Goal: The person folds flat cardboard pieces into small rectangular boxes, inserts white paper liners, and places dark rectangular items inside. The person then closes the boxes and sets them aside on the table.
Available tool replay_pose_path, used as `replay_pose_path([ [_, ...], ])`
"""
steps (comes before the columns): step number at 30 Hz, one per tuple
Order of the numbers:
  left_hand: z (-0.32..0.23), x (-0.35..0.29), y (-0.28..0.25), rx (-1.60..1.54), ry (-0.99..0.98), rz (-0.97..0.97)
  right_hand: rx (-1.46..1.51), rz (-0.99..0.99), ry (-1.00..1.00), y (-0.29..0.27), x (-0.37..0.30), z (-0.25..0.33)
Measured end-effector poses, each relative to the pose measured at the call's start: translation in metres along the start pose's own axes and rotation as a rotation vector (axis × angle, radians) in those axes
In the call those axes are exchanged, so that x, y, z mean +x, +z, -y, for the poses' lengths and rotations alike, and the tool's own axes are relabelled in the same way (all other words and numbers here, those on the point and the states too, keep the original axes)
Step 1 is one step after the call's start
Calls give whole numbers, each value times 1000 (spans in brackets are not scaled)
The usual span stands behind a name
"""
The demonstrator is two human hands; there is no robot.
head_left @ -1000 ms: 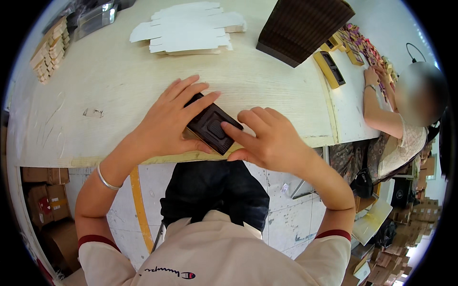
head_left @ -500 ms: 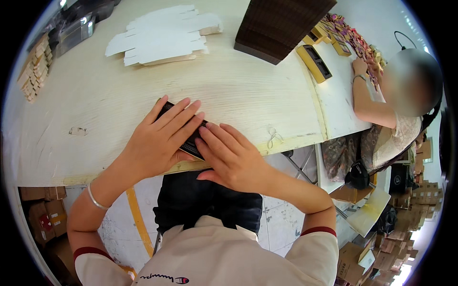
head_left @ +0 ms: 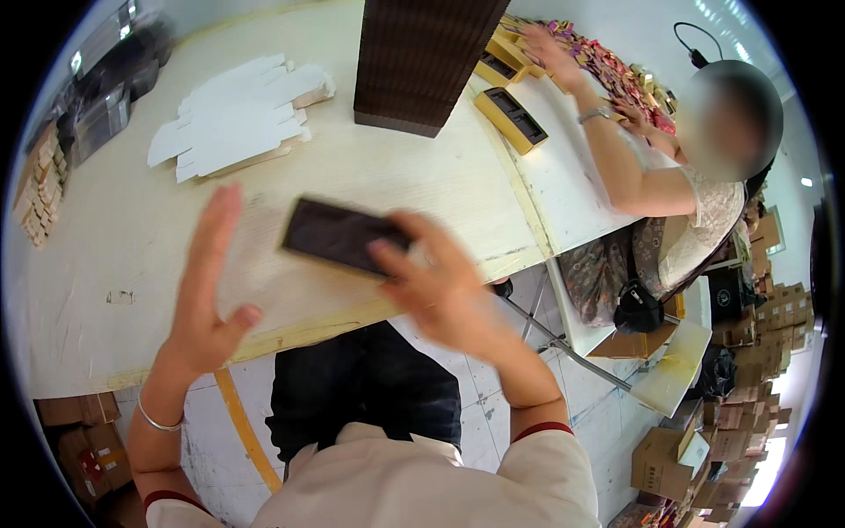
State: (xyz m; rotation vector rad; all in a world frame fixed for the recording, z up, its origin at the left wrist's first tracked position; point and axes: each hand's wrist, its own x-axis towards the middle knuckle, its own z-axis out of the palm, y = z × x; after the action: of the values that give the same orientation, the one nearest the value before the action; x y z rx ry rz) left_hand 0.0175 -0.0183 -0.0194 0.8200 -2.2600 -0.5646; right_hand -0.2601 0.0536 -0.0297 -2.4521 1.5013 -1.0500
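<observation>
My right hand (head_left: 449,286), somewhat blurred, grips the right end of a flat, dark rectangular piece (head_left: 330,233) with a pale lower edge, perhaps a shallow box or tray. It is over the near part of the pale worktable (head_left: 79,299); I cannot tell whether it touches the top. To its left, my left hand (head_left: 207,304) is apart from it, thumb out and fingers stretched upward, holding nothing. Beyond both hands stands a tall stack of dark brown pieces (head_left: 427,66). White cardboard blanks (head_left: 233,119) lie in a pile at the far left.
At right, a seated co-worker (head_left: 687,185) reaches over many small colourful pieces (head_left: 607,75). A gold box with dark compartments (head_left: 510,121) lies near the table joint. Small wooden-looking blocks (head_left: 40,189) and clear plastic cases (head_left: 101,114) line the far left. Cartons (head_left: 660,462) stand at lower right.
My left hand has lifted off the dark piece and moved left, fingers up. My right hand now grips the piece by its right end. The view has swung right; the co-worker's arm reaches farther out.
</observation>
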Motion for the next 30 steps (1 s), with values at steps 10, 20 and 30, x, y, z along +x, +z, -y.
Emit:
replay_pose_path([
  [10, 80, 58, -11, 656, -41, -90, -381, -281, 274, -53, -13, -106],
  [20, 92, 68, -14, 674, -142, -22, -201, -314, 356, -28, -28, -105],
  [30, -5, 40, -47, 775, 478, -413, -250, -595, 197, -33, -41, -99],
])
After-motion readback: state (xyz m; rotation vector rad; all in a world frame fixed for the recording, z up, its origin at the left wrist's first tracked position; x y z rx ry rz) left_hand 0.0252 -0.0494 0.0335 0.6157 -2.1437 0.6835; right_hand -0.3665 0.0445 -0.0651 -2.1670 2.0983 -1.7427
